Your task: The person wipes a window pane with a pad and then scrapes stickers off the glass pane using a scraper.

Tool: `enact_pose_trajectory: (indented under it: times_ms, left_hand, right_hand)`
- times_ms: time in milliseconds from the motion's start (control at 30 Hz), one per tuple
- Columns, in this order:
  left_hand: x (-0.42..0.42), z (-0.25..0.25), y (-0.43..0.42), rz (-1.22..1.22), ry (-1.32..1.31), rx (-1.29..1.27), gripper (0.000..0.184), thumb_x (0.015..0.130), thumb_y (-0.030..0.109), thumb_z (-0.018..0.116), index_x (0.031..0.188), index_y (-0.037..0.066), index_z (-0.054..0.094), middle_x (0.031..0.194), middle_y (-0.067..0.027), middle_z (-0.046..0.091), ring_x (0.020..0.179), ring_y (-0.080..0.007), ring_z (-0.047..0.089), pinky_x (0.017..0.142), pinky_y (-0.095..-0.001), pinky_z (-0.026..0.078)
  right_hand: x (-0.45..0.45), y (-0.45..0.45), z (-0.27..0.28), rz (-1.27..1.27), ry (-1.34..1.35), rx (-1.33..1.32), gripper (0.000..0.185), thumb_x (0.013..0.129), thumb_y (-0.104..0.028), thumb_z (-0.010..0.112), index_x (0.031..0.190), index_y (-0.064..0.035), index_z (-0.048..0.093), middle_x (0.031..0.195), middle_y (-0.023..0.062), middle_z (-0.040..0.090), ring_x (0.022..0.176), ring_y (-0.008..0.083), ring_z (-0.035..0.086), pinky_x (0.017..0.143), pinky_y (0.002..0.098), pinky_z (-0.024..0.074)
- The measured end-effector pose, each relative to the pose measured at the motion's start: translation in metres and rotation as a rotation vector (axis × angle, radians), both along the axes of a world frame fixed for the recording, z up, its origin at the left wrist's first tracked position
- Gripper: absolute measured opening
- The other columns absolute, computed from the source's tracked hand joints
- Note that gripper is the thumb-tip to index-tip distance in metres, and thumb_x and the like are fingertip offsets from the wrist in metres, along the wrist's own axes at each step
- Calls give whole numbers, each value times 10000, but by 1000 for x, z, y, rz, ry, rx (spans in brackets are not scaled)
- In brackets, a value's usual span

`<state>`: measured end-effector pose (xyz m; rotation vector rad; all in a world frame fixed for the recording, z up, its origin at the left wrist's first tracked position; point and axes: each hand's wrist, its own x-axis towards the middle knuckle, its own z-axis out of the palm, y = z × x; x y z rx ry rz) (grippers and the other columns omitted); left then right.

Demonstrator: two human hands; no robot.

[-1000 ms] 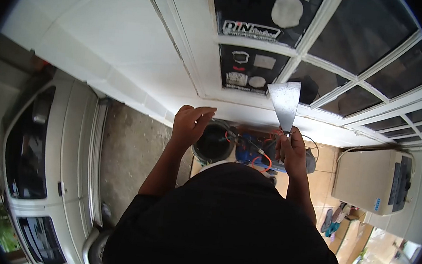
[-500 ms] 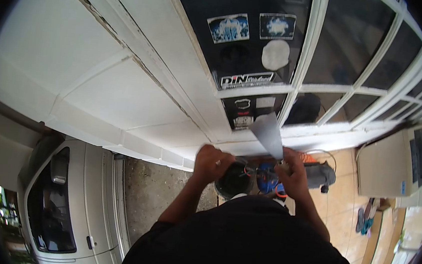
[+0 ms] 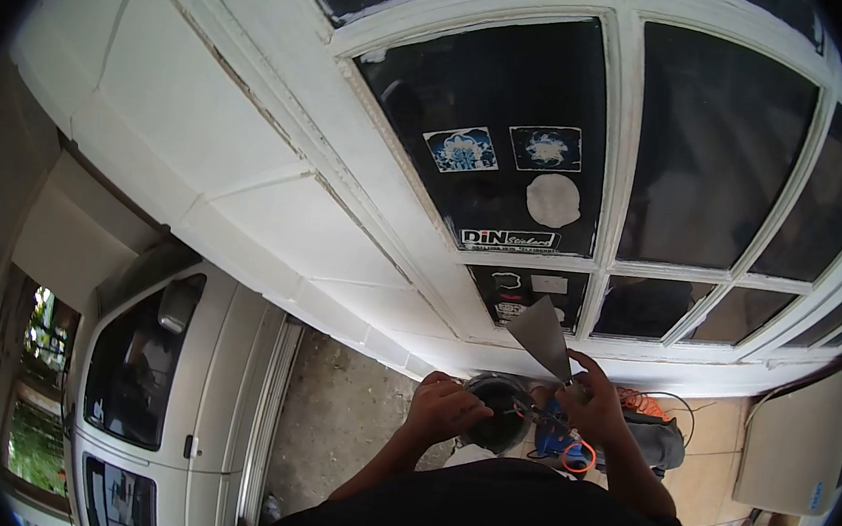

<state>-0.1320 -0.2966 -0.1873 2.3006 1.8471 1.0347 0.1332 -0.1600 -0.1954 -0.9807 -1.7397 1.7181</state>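
"Head view. Right hand [image 3: 593, 404]?"
"Gripping a metal scraper [image 3: 541, 340], blade toward eleven o'clock, overlapping the lower stickered pane [image 3: 528, 298]; contact unclear."
"Left hand [image 3: 446, 409]?"
"Nine o'clock from the right. Fingers curled; can't tell if anything's held. Dark bucket [image 3: 504, 431] at its three."

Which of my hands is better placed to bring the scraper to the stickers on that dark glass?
Probably your right hand: it grips the scraper, which points up toward the stickers. No tool shows in your left hand.
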Motion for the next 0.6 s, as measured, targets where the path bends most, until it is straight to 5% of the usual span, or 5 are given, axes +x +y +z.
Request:
enact_pose_trajectory:
  times_ms: [300, 400, 467, 500, 600]
  left_hand:
    - [-102, 79, 57, -92, 232, 211, 278, 690, 288, 899, 897, 167, 758, 816, 2, 686, 853, -223, 669, 805, -426, 458]
    - [-144, 138, 91, -156, 413, 538, 336, 666, 349, 894, 933, 185, 776, 900, 7, 676, 967, -229, 635, 843, -445, 443]
    - [-156, 187, 111, -190, 456, 717, 317, 691, 377, 875, 923, 191, 764, 906, 20, 672, 997, -238, 628, 859, -446, 440]
    - [-160, 209, 123, -238, 421, 803, 315, 711, 380, 865, 928, 182, 752, 917, 23, 676, 1001, -250, 625, 862, -442, 440]
    - [-161, 264, 143, -282, 482, 940, 264, 864, 357, 788, 918, 102, 749, 910, -29, 730, 964, -288, 651, 869, -417, 500]
  right_hand:
    - [-37, -1, 37, -211, 62, 360, 656, 867, 13, 725, 1482, -123, 542, 923, 77, 667, 803, 100, 622, 750, 283, 538]
    - [-55, -1, 60, -289, 147, 709, 628, 848, 88, 693, 1447, -54, 567, 900, 48, 621, 773, 97, 562, 714, 250, 472]
    - [-70, 1, 86, -344, 141, 868, 611, 844, 80, 691, 1431, -48, 582, 973, 119, 686, 805, 140, 627, 734, 267, 498]
    - [-76, -1, 106, -350, 110, 862, 607, 823, 30, 703, 1410, -88, 601, 1040, 230, 729, 871, 345, 750, 787, 356, 573]
    - [-101, -9, 153, -432, 85, 843, 561, 836, -8, 707, 1382, -114, 632, 995, 205, 735, 827, 338, 740, 753, 385, 583]
